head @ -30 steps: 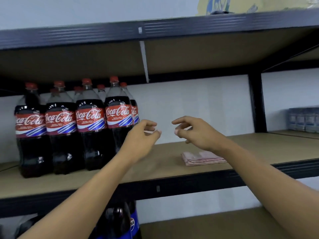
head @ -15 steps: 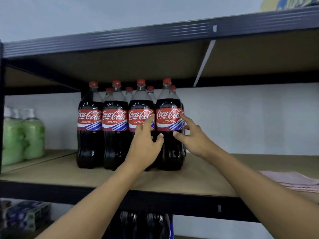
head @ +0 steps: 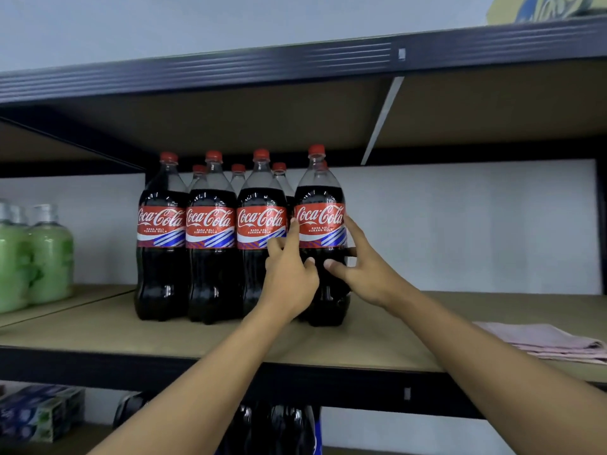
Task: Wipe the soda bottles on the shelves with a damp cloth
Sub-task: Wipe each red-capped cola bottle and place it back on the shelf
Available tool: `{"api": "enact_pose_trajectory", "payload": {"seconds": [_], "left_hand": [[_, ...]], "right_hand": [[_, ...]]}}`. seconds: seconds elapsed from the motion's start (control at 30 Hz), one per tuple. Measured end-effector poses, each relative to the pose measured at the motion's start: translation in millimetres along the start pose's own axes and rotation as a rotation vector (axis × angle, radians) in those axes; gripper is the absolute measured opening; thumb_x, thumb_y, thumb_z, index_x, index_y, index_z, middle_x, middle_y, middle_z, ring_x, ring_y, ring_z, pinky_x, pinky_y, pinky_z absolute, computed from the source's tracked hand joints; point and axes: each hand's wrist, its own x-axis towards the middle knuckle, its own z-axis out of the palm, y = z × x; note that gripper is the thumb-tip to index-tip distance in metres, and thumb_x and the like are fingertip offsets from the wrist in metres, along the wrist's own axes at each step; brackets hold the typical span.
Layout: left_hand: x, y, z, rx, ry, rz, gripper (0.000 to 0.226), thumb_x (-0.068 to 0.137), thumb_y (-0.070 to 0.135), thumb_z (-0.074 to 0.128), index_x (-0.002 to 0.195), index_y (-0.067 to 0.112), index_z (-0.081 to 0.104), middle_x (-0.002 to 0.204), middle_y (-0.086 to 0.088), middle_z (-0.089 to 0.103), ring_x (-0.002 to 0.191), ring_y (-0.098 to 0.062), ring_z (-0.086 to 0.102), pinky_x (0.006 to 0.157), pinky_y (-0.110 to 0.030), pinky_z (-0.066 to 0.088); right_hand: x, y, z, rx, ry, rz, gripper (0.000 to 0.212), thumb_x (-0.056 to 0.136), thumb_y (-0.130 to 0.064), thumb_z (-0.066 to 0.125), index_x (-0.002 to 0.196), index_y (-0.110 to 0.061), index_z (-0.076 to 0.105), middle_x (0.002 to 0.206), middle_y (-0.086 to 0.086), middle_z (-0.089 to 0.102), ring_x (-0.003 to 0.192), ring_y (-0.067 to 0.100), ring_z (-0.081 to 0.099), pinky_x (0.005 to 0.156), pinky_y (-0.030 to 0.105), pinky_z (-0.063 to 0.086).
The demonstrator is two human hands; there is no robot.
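Several Coca-Cola bottles (head: 212,244) with red caps and red labels stand in two rows on the middle shelf (head: 98,333). Both my hands are on the rightmost front bottle (head: 320,192). My left hand (head: 289,277) grips its left side, index finger up along the label and thumb on the dark front. My right hand (head: 364,267) grips its right side, thumb on the front as well. The bottle stands upright on the shelf board. A folded pink cloth (head: 542,343) lies on the same shelf far to the right, apart from both hands.
Green liquid bottles (head: 49,254) stand on the neighbouring shelf at left. The upper shelf board (head: 230,119) hangs close above the bottle caps. Below are dark soda bottles (head: 279,428) and blue boxes (head: 39,412). Bare board lies between the bottles and the cloth.
My hands moved left from above the cloth to the bottles and closed round the rightmost front one. My view swung left with them, so the cloth now sits at the right edge.
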Motion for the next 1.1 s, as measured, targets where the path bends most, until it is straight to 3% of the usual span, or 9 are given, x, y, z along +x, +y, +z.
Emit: {"api": "enact_pose_trajectory", "payload": {"seconds": [0.1, 0.2, 0.43, 0.57, 0.67, 0.8, 0.9, 1.0, 1.1], "left_hand": [[-6, 1, -5, -0.074, -0.024, 0.028, 0.073, 0.101, 0.018, 0.063, 0.162, 0.032, 0.026, 0.130, 0.003, 0.033, 0.112, -0.022, 0.061, 0.095, -0.022, 0.052], [-14, 8, -9, -0.189, -0.067, 0.056, 0.069, 0.100, 0.020, 0.067, 0.155, 0.043, 0.034, 0.140, 0.007, 0.035, 0.110, -0.011, 0.063, 0.076, -0.005, 0.048], [-35, 30, -9, -0.270, -0.069, 0.125, 0.071, 0.092, 0.031, 0.076, 0.148, 0.054, 0.039, 0.139, 0.007, 0.049, 0.105, -0.017, 0.062, 0.095, -0.031, 0.054], [-50, 45, -7, -0.314, -0.057, 0.156, 0.074, 0.092, 0.030, 0.077, 0.149, 0.053, 0.037, 0.135, 0.011, 0.047, 0.108, -0.013, 0.058, 0.090, -0.019, 0.049], [-60, 56, -4, -0.374, -0.092, 0.157, 0.073, 0.093, 0.031, 0.075, 0.144, 0.059, 0.033, 0.138, 0.016, 0.041, 0.122, -0.003, 0.052, 0.081, -0.008, 0.047], [-66, 65, 4, -0.419, -0.099, 0.149, 0.078, 0.093, 0.036, 0.073, 0.143, 0.069, 0.023, 0.149, 0.012, 0.037, 0.129, -0.009, 0.050, 0.090, -0.015, 0.042], [-71, 66, 10, -0.452, -0.076, 0.122, 0.080, 0.094, 0.038, 0.071, 0.147, 0.065, 0.017, 0.151, 0.017, 0.039, 0.123, 0.009, 0.050, 0.092, -0.009, 0.040], [-73, 61, 15, -0.454, -0.081, 0.111, 0.080, 0.091, 0.050, 0.066, 0.155, 0.058, 0.019, 0.149, 0.026, 0.041, 0.134, 0.013, 0.040, 0.108, -0.019, 0.037], [-74, 59, 18, -0.458, -0.087, 0.100, 0.083, 0.082, 0.063, 0.061, 0.155, 0.058, 0.023, 0.150, 0.027, 0.043, 0.135, 0.014, 0.037, 0.101, -0.015, 0.034]], "right_hand": [[-10, -3, -13, 0.008, 0.001, -0.008, 0.085, 0.099, -0.014, 0.066, 0.159, -0.041, 0.012, 0.125, -0.023, 0.049, 0.106, -0.020, 0.053, 0.093, 0.018, 0.052], [-22, -4, -24, 0.010, 0.019, -0.005, 0.087, 0.098, -0.021, 0.069, 0.160, -0.045, 0.012, 0.129, -0.018, 0.047, 0.124, 0.007, 0.056, 0.105, 0.039, 0.053], [-54, -16, -57, 0.009, 0.018, 0.043, 0.088, 0.096, -0.033, 0.070, 0.157, -0.055, 0.009, 0.125, -0.017, 0.049, 0.128, 0.021, 0.057, 0.080, 0.020, 0.057], [-77, -29, -75, 0.008, 0.012, 0.070, 0.088, 0.096, -0.034, 0.070, 0.156, -0.057, 0.010, 0.133, -0.004, 0.048, 0.114, 0.014, 0.065, 0.069, 0.018, 0.058], [-89, -35, -87, 0.021, 0.008, 0.069, 0.088, 0.095, -0.036, 0.071, 0.154, -0.061, 0.011, 0.132, -0.004, 0.052, 0.101, 0.007, 0.070, 0.075, 0.021, 0.060], [-98, -39, -94, -0.007, 0.006, 0.063, 0.087, 0.094, -0.039, 0.071, 0.153, -0.063, 0.011, 0.136, -0.003, 0.052, 0.105, 0.006, 0.069, 0.087, 0.031, 0.061], [-99, -39, -96, -0.020, -0.002, 0.071, 0.084, 0.092, -0.042, 0.071, 0.153, -0.062, 0.015, 0.142, -0.003, 0.053, 0.120, 0.016, 0.064, 0.098, 0.042, 0.058], [-100, -32, -106, -0.074, 0.031, 0.107, 0.062, 0.094, -0.045, 0.070, 0.146, -0.056, 0.039, 0.137, -0.009, 0.060, 0.116, 0.010, 0.065, 0.101, 0.041, 0.055], [-103, -17, -120, -0.264, 0.071, 0.167, 0.031, 0.097, -0.044, 0.065, 0.128, -0.041, 0.064, 0.119, -0.018, 0.067, 0.106, 0.003, 0.064, 0.098, 0.032, 0.051]]}}
